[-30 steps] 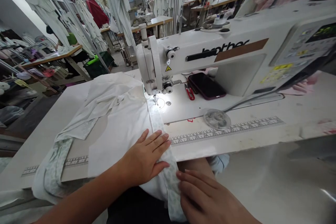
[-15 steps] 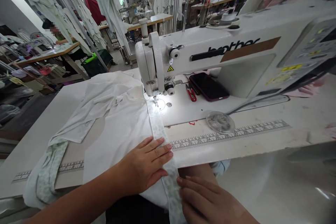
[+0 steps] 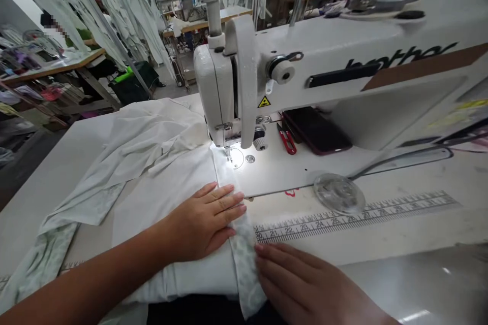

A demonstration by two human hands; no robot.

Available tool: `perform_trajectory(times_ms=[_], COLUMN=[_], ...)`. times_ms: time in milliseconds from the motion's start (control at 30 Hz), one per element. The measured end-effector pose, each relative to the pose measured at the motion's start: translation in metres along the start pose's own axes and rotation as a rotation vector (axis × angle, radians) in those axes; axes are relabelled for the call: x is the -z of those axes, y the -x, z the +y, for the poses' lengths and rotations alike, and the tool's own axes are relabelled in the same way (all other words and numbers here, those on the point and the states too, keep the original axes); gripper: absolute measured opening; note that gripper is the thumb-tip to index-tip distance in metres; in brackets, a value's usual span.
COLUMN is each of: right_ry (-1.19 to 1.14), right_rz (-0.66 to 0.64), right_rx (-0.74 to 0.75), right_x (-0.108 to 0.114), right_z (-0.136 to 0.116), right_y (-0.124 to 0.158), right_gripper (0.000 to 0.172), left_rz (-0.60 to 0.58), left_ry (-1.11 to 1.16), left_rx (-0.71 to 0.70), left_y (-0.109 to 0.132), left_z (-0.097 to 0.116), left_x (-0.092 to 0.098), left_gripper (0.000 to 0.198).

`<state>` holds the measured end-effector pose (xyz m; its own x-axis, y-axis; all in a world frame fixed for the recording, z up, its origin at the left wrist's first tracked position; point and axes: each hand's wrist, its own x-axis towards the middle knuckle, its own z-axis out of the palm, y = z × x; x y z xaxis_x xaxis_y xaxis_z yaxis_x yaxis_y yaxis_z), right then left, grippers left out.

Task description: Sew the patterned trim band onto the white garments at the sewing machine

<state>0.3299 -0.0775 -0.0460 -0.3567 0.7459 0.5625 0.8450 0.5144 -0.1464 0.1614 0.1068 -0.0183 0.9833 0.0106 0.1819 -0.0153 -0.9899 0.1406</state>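
A white cloth [image 3: 171, 183] lies over the left of the sewing table, its patterned pale green band [image 3: 244, 259] running up under the needle of the sewing machine [image 3: 229, 155]. My left hand [image 3: 206, 221] rests flat on the cloth and band just below the needle, fingers spread a little. At the band's right edge is my right hand [image 3: 293, 279], fingers together and bent over the edge; the thumb is hidden, and the fingertips touch the band.
Right of the needle lie red thread snips [image 3: 285, 141] and a dark phone [image 3: 318, 129]. A clear round bobbin case [image 3: 339, 193] sits by a printed ruler [image 3: 358, 217]. A person [image 3: 57, 28] sits at another table at the far left.
The view has moved closer to the machine. Both hands are nearer the needle, and the band has moved up with them; its lower end now shows by my right hand.
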Motion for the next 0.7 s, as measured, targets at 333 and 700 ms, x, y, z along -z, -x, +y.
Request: perform_trajectory(times_ms=[333, 700], right_ry=[0.026, 0.014], right_rz=[-0.155, -0.327], right_rx=[-0.03, 0.004], right_x=[0.01, 0.007], right_z=[0.029, 0.07], right_y=[-0.025, -0.065], right_gripper=[0.031, 0.029], left_rz=[0.236, 0.307], left_ry=[-0.078, -0.242], left_rx=[-0.11, -0.15], left_y=[-0.023, -0.041], left_z=[-0.052, -0.105], left_x=[0.005, 0.01], left_gripper=[0.02, 0.016])
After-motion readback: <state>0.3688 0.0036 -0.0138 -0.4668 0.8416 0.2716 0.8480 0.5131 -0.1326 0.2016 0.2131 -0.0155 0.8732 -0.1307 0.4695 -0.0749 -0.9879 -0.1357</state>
